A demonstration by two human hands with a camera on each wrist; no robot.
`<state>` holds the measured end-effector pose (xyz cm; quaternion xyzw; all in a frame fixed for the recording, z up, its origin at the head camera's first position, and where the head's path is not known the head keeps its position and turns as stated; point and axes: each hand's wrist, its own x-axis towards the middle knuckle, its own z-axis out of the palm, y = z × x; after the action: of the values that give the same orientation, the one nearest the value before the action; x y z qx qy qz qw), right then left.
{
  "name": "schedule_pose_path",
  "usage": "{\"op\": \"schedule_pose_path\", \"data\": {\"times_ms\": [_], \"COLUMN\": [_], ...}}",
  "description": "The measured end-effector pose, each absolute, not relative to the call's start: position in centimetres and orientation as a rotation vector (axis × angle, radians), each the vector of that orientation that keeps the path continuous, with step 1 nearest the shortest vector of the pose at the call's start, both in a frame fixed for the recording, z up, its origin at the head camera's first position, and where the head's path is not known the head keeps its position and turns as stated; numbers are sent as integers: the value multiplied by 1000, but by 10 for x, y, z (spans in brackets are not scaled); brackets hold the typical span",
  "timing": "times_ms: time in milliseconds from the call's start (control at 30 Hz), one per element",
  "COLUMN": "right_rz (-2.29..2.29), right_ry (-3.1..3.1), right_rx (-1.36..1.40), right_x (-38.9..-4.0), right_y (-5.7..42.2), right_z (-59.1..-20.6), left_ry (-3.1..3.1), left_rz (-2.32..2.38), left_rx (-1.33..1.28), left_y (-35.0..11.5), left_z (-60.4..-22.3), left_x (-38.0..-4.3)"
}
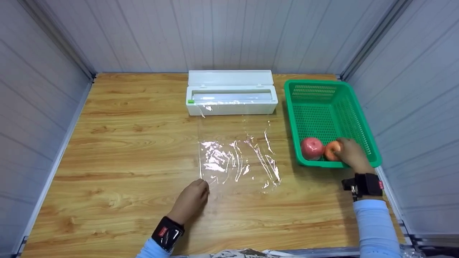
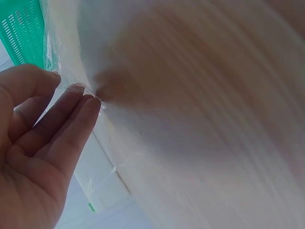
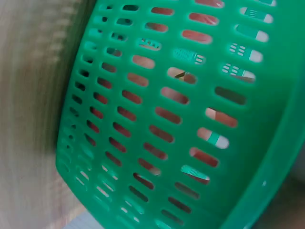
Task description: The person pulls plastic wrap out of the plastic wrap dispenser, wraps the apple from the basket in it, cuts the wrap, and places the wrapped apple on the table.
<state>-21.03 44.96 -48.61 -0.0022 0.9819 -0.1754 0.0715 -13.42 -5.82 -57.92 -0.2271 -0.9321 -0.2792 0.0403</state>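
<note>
A sheet of cling film [image 1: 233,161] stretches over the wooden table [image 1: 118,200] from a white dispenser box [image 1: 232,108]. My left hand [image 1: 192,199] is at the film's near left corner. In the left wrist view the fingers [image 2: 71,129] are fairly straight, their tips touching the film against the table, with the thumb apart. Inside the green basket [image 1: 293,132], my right hand [image 1: 353,154] grips an orange-red apple [image 1: 332,150] from its right side. A redder apple [image 1: 312,148] sits beside it. In the right wrist view the basket wall [image 3: 157,114] hides most of that hand.
The dispenser's lid [image 1: 230,77] stands open at the back, near the rear wall [image 1: 229,36]. A small green piece [image 1: 191,101] sits on the box's left end. Panel walls [image 1: 416,89] flank the table, the right one close to the basket.
</note>
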Motion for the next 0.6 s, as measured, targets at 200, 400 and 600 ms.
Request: {"op": "schedule_pose_path", "data": {"times_ms": [200,400,600], "right_rz": [-513,-515,-591], "right_ry": [3034,3042,3020], "right_rx": [22,100,229], "right_x": [-209,-207,-207], "right_y": [449,448,448], "right_z": [-489,-489,-488], "left_ry": [-2845,-2861,-2851], "left_rz": [-870,-886,-892], "left_rx": [-682,-660,-666], "left_y": [-59,-58,-58], "left_z": [-579,-578,-578], "left_x": [-133,-133,-133]}}
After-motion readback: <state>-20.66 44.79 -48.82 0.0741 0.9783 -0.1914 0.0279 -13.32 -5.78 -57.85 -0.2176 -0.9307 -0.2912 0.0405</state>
